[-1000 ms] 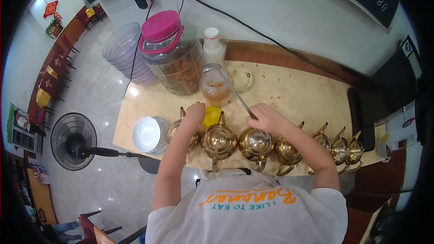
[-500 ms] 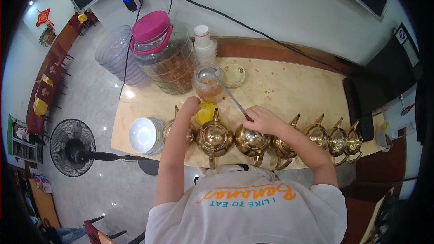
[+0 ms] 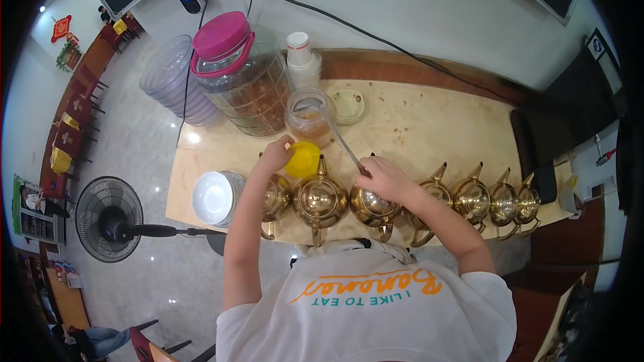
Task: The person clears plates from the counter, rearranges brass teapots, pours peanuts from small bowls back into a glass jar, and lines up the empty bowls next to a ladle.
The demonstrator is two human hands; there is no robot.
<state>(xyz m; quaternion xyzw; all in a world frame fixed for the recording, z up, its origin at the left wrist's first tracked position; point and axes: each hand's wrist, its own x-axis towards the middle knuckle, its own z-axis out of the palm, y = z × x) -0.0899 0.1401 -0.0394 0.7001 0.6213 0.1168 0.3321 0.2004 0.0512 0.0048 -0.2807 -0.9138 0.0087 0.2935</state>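
Note:
My left hand [image 3: 276,154] pinches the edge of a round yellow plastic lid [image 3: 303,160], tilted above the spouts of the nearer teapots. In my right hand [image 3: 385,179] is the brown handle end of a long metal spoon [image 3: 344,144]. Its bowl rests inside the mouth of an open clear jar [image 3: 310,127], which has brownish-orange contents. Below my hands stand brass-coloured teapots: one [image 3: 319,202] lies just under the lid, another [image 3: 373,208] under my right hand. My left forearm partly covers a further teapot [image 3: 276,200].
A large glass jar [image 3: 251,94] with a pink lid stands behind, beside stacked clear tubs [image 3: 171,80] and paper cups [image 3: 303,60]. A small yellowish dish [image 3: 348,106] sits next to the open jar. White bowls [image 3: 214,199] are stacked left; more teapots [image 3: 471,200] line the right. A fan [image 3: 109,218] stands left.
The yellow lid has turned, so more of its round face shows, and my left hand has shifted slightly. My right hand and the spoon stay nearly in place.

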